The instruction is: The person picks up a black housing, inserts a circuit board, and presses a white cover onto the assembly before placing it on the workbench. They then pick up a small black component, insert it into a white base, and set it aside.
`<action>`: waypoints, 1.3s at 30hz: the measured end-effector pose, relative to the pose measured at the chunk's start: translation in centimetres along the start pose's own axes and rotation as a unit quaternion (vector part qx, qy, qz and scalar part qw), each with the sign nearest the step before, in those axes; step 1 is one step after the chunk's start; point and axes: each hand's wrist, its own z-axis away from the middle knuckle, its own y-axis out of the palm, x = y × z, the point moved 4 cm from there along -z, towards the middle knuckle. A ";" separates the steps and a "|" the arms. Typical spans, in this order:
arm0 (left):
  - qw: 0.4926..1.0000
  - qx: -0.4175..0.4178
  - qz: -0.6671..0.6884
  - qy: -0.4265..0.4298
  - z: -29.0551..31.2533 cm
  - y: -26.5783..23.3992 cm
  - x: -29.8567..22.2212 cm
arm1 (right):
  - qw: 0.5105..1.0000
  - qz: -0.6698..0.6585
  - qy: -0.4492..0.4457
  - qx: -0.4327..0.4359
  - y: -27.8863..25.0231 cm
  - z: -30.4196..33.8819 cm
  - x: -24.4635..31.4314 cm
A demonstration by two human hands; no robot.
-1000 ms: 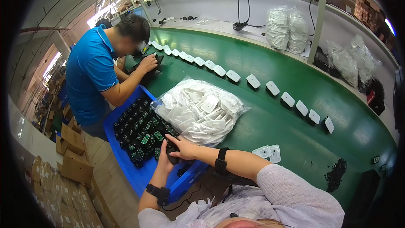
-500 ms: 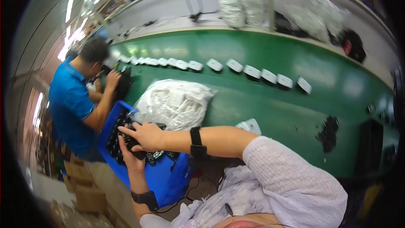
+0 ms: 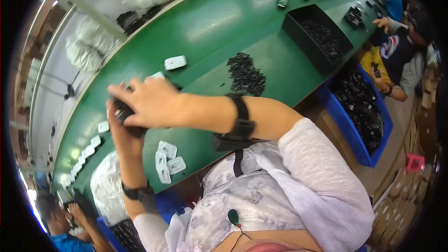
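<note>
Several black plastic-looking parts [image 3: 122, 111] are clasped between my two hands above the green bench; their exact kind is hidden by my fingers. My left hand [image 3: 123, 135] supports them from the near side, its fingers upright. Across their top reaches my right hand [image 3: 156, 102], fingers bent over them. A white rectangular case [image 3: 175, 62] lies on the bench beyond my right hand, and another is partly covered by that hand. Nearer to me, a few white frame-like covers [image 3: 168, 161] lie in a loose group.
Small black pieces [image 3: 246, 74] lie heaped mid-bench, left of a black bin [image 3: 311, 11]. A blue crate [image 3: 373, 158] of black parts stands at right. White cases [image 3: 85, 153] line the left, near a plastic bag [image 3: 106, 186]. Co-workers sit at both ends.
The view has swung to the right. My hands have come up out of the blue crate, bringing black parts over the bench.
</note>
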 end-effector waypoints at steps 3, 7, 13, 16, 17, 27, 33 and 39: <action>0.992 0.060 -0.016 -0.109 -6.0 6.3 7.2 | 0.991 0.058 0.108 -0.045 -5.6 4.2 -7.5; 0.960 0.166 -0.028 -0.225 -10.0 15.3 16.6 | 0.961 0.101 0.254 -0.040 -13.0 11.0 -15.1; 0.925 0.225 -0.020 -0.305 -13.6 22.1 28.0 | 0.929 0.078 0.358 -0.055 -17.8 18.5 -23.6; 0.922 0.239 -0.084 -0.293 -14.4 23.4 30.0 | 0.933 0.041 0.321 -0.157 -17.5 20.5 -26.5; 0.922 0.242 -0.133 -0.273 -14.6 23.3 30.3 | 0.929 0.037 0.312 -0.197 -17.0 20.8 -27.1; 0.853 0.248 -0.431 -0.159 -15.2 22.0 30.7 | 0.892 0.051 0.267 -0.361 -15.1 24.7 -27.0; 0.846 0.249 -0.426 -0.203 -14.6 20.7 29.1 | 0.880 0.084 0.251 -0.395 -14.5 26.1 -26.0; 0.815 0.269 -0.511 0.050 -14.3 18.2 27.0 | 0.866 0.186 0.254 -0.389 -13.4 27.0 -23.3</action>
